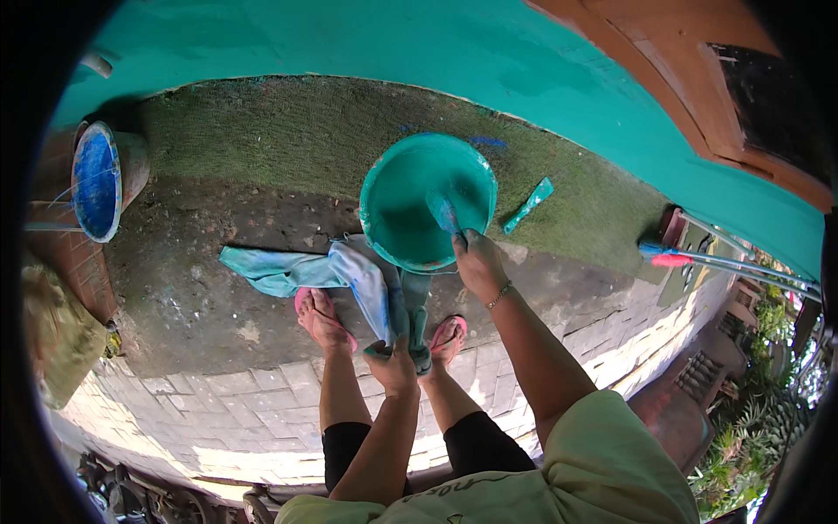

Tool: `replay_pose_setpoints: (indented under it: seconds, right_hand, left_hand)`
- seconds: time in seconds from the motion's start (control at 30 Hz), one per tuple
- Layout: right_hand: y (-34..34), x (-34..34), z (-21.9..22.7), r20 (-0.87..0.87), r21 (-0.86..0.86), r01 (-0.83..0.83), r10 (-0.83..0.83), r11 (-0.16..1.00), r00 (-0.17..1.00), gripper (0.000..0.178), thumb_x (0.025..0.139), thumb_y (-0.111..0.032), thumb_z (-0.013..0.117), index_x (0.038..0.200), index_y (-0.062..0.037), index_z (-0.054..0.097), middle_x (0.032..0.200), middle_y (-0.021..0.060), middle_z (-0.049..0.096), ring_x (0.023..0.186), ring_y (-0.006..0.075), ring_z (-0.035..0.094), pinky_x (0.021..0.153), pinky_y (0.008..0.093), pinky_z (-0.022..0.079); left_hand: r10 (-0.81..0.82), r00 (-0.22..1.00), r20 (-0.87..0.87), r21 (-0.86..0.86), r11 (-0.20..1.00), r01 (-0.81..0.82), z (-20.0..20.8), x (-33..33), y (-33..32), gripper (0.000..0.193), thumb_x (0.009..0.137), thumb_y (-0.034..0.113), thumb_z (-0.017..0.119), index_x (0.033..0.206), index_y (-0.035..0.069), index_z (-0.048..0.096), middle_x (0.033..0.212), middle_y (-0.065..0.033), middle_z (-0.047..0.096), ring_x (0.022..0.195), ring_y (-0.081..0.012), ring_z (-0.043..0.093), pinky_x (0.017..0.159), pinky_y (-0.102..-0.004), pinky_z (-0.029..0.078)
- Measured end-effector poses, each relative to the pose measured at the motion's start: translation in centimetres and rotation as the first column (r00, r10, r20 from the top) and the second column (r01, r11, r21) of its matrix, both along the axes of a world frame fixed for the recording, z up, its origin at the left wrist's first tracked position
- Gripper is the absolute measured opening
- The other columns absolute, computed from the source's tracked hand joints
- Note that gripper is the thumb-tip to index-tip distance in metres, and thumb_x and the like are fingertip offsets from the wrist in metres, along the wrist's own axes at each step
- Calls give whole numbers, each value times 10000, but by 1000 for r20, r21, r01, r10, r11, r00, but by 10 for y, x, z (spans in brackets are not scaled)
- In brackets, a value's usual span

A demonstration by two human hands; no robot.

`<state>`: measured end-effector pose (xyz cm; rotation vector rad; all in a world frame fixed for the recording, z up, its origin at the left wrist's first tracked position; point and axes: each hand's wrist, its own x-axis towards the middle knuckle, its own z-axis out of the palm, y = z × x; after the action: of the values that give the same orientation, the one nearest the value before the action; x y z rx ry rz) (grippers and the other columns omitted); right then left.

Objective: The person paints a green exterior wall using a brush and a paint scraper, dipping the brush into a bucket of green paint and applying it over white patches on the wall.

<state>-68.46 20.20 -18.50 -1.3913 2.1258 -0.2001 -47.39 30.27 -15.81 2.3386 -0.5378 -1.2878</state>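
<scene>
A round bucket (428, 201), coated inside and on its rim with teal paint, is seen on the dark ground just in front of the feet, at the edge of a mossy strip. A paint-smeared tool (443, 212) is held over its near rim by the right hand (478, 262), the grip closed around the handle. A pale blue, teal-stained cloth (336, 275), draped beside and under the bucket, is gripped at its lower end by the left hand (394, 367). A teal stick (528, 205) lies to the right. A blue-lined bucket (96, 182) stands well apart, left.
</scene>
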Motion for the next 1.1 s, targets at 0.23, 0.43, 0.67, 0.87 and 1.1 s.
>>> replay_pose_setpoints:
  seconds: [0.23,0.43,0.67,0.87,1.1]
  right_hand:
    - [-55,11,4,-207,108,66,-42,992,978,271,861,-206,592,1091,-72,646,877,195,644,823,368,639,724,450,520]
    - [-73,7,-30,-331,139,12,35,990,943,279,861,-201,560,1112,-106,638,975,154,642,882,324,648,755,422,532]
    - [-90,19,-37,-345,152,44,12,987,938,298,860,-214,559,1111,-73,634,980,182,653,902,341,643,780,432,521]
    - [-52,23,15,-396,-15,13,-18,1000,918,263,871,-235,568,1065,-67,627,964,162,642,868,334,648,745,436,530]
    - [0,22,66,6,-153,232,-234,960,972,220,841,-64,603,1050,0,575,873,178,642,802,372,640,700,413,496]
  left_hand:
    - [71,975,-211,69,996,-58,-14,-4,15,399,735,130,732,1007,-21,481,890,-89,540,790,-173,554,666,-306,474]
    - [-50,982,-181,69,996,63,-19,-8,11,397,744,175,740,976,-19,483,813,-94,517,731,-211,528,692,-333,455]
    - [-129,977,-169,-2,991,131,-5,-12,-2,359,759,163,722,958,-10,479,790,-90,514,708,-216,518,685,-340,446]
    - [-66,973,-222,-2,998,67,-14,-11,-6,347,736,114,735,948,1,484,838,-76,511,713,-162,512,651,-301,452]
    - [-118,972,-203,-40,993,112,-24,-10,-4,337,734,121,719,941,-2,482,835,-68,503,697,-158,511,610,-296,454]
